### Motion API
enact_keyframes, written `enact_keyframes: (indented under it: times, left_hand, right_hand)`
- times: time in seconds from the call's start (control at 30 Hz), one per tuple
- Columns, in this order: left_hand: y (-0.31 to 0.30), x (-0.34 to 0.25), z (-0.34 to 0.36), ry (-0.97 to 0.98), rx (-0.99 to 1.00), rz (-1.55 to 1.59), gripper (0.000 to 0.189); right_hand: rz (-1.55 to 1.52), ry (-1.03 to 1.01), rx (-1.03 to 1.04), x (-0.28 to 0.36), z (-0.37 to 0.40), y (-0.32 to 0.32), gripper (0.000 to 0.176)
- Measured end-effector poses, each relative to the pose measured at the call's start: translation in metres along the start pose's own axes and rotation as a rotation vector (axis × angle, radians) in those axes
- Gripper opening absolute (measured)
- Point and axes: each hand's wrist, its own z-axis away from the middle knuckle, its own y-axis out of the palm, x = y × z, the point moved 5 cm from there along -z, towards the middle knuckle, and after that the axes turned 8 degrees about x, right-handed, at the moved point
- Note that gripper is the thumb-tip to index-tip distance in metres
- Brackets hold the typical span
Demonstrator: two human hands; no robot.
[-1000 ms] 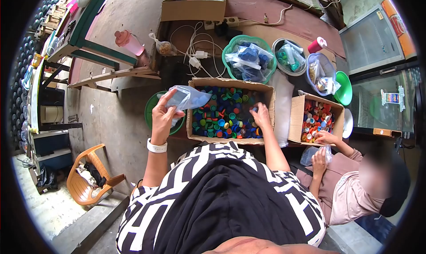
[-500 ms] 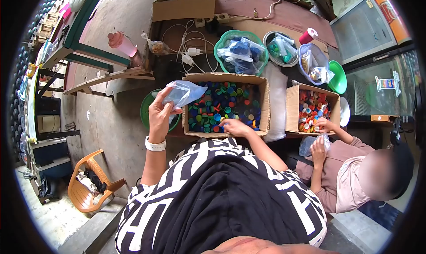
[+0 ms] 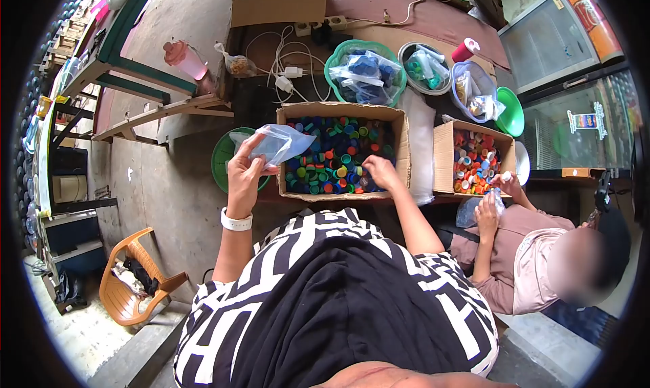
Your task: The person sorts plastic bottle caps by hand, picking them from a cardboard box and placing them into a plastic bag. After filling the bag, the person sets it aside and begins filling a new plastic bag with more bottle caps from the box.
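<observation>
My left hand [image 3: 248,170] is closed on a clear plastic bag [image 3: 290,144], holding it up over the left edge of a cardboard box [image 3: 344,110]. Many bottle caps [image 3: 325,159], mostly blue and green with some orange and yellow, lie in that box. Over the caps at the right side of the box is my right hand [image 3: 383,173], its fingers curled down. Whatever is between those fingertips is too small to make out.
Beside me on the right, a co-worker holds a plastic bag [image 3: 467,213] near a smaller box [image 3: 443,159] of red, orange and white caps. Behind stand a green basin [image 3: 332,83] with bagged caps, a grey bowl [image 3: 406,55] and a lilac basket [image 3: 497,83]. White cables [image 3: 284,83] lie at back left.
My right hand has moved to the right and slightly back across the caps. The left hand still holds the bag in nearly the same place. The co-worker's hand has lifted from the smaller box.
</observation>
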Motion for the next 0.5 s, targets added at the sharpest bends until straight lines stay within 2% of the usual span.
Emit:
enact_keyframes:
  times: [0.07, 0.1, 0.17, 0.3, 0.4, 0.5]
  left_hand:
    - [0.003, 0.000, 0.001, -0.005, 0.014, 0.023, 0.047]
    - [0.004, 0.001, 0.001, -0.008, 0.014, 0.022, 0.047]
    - [0.003, 0.003, 0.002, -0.008, -0.007, 0.031, 0.045]
    - [0.002, 0.003, 0.005, 0.006, 0.012, 0.010, 0.045]
    - [0.003, 0.000, 0.007, -0.002, 0.001, -0.009, 0.044]
    - [0.005, 0.001, 0.010, -0.003, 0.001, 0.004, 0.044]
  right_hand:
    - [0.011, 0.040, 0.220, 0.010, 0.006, 0.019, 0.026]
    - [0.030, -0.040, 0.339, 0.012, 0.008, 0.031, 0.028]
    - [0.112, 0.084, 0.235, 0.002, 0.013, 0.038, 0.031]
    - [0.165, 0.233, -0.044, 0.016, 0.020, 0.004, 0.032]
    - [0.116, 0.156, -0.043, 0.002, 0.016, 0.001, 0.028]
    - [0.154, 0.117, 0.262, -0.001, 0.014, 0.023, 0.020]
